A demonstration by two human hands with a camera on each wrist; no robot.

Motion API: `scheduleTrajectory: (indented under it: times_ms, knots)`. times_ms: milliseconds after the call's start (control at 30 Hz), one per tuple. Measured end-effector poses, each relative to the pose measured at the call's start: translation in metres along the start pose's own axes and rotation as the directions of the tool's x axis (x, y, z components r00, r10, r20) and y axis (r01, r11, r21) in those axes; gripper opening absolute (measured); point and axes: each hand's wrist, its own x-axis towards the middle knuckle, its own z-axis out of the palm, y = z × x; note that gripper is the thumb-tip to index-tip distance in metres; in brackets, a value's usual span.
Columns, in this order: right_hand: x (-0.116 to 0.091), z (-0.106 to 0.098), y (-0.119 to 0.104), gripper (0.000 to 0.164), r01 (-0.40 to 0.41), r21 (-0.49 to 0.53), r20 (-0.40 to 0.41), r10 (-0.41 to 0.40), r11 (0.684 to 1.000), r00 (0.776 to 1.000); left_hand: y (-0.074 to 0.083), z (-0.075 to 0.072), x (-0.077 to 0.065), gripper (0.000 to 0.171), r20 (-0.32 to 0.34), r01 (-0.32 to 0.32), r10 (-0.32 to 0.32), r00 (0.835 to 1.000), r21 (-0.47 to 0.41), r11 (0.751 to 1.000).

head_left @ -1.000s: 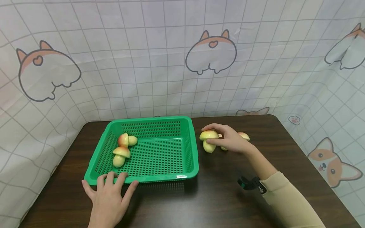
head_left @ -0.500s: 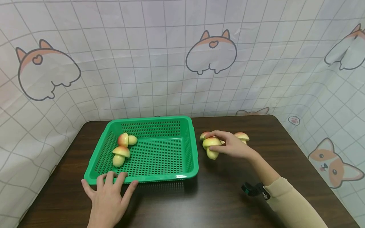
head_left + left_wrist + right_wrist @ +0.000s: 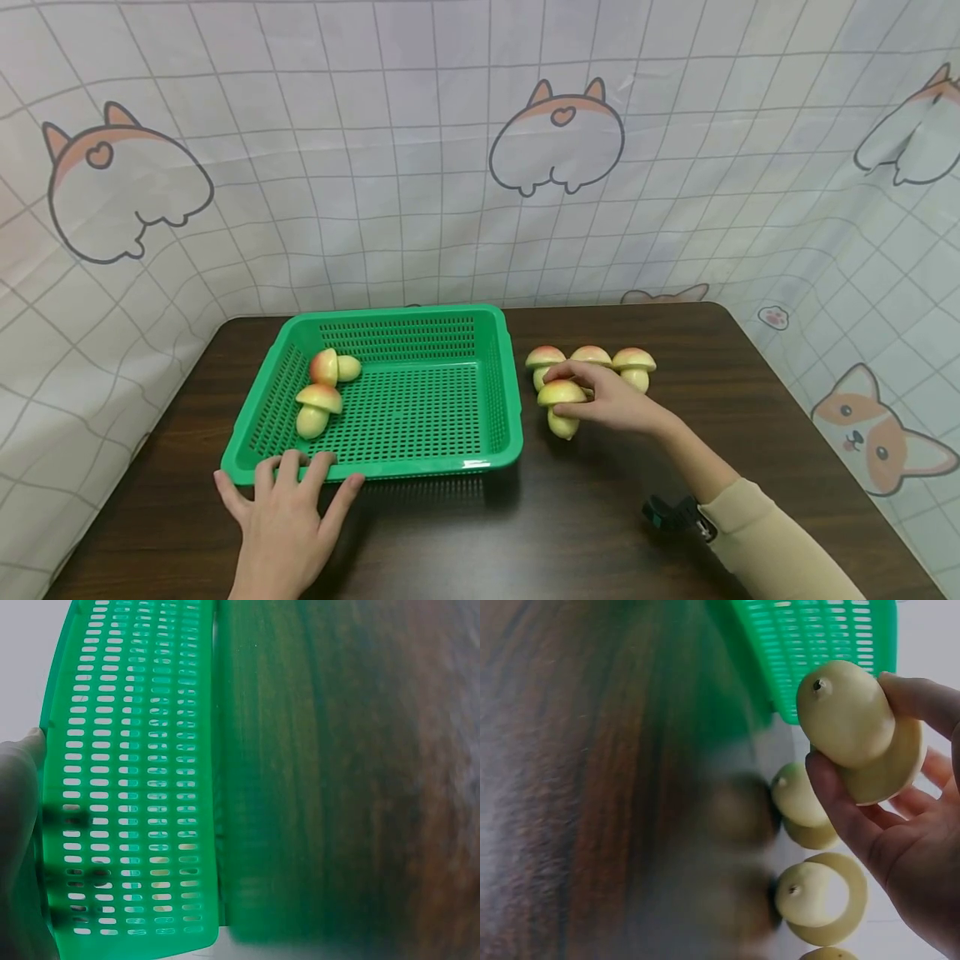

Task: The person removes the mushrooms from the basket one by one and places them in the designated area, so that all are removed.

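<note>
My right hand pinches a toy mushroom with a yellow, red-tinged cap, just right of the basket. In the right wrist view, thumb and fingers hold this mushroom with its pale stem end facing the camera. Three similar mushrooms stand in a row behind it: a left one, a middle one and a right one. My left hand has its fingers hooked over the near rim of a green slotted basket. Two mushrooms lie at the basket's left side, one farther back and one nearer.
The dark wooden table ends at a white gridded cloth printed with corgis, which hangs behind and at both sides. A black device sits at my right wrist. The basket's right wall stands close to the held mushroom.
My right hand has drawn the pinched mushroom toward me and slightly right, uncovering the row behind it. The left hand and basket have stayed in place.
</note>
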Motion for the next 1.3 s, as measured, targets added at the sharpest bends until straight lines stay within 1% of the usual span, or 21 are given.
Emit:
scheduleTrajectory:
  times_ms: [133,267,567,767,1000,1167,1300]
  knots:
    - [-0.002,0.003,0.004,0.039,-0.015,-0.045,0.007,0.015,0.999,1.000,0.000,0.000,0.000,0.046,0.002,0.000,0.000,1.000,0.000,1.000]
    - [-0.003,0.004,0.005,0.038,-0.029,-0.080,-0.002,0.029,0.996,1.000,0.000,0.000,0.000,0.046,0.000,-0.002,0.002,1.000,0.002,1.000]
    - [-0.006,0.007,0.005,0.047,-0.072,-0.058,-0.002,0.072,0.996,0.997,-0.001,0.000,0.000,0.047,-0.009,-0.009,0.009,1.000,0.003,1.000]
    - [-0.008,0.009,0.008,0.046,-0.075,-0.081,-0.002,0.075,0.994,0.997,-0.001,0.001,0.000,0.046,-0.006,-0.011,0.011,1.000,0.003,1.000]
    - [-0.010,0.009,0.010,0.044,-0.075,-0.041,0.014,0.076,0.996,0.997,-0.001,0.001,0.000,0.047,-0.009,-0.013,0.013,1.000,0.001,1.000]
    - [-0.011,0.008,0.011,0.043,-0.061,-0.060,0.007,0.062,0.996,0.998,0.000,0.000,0.000,0.047,-0.011,-0.012,0.012,1.000,-0.002,1.000]
    - [-0.012,0.008,0.010,0.044,-0.063,-0.054,-0.005,0.063,0.997,0.998,0.000,0.000,0.000,0.047,-0.014,-0.011,0.011,1.000,-0.004,1.000]
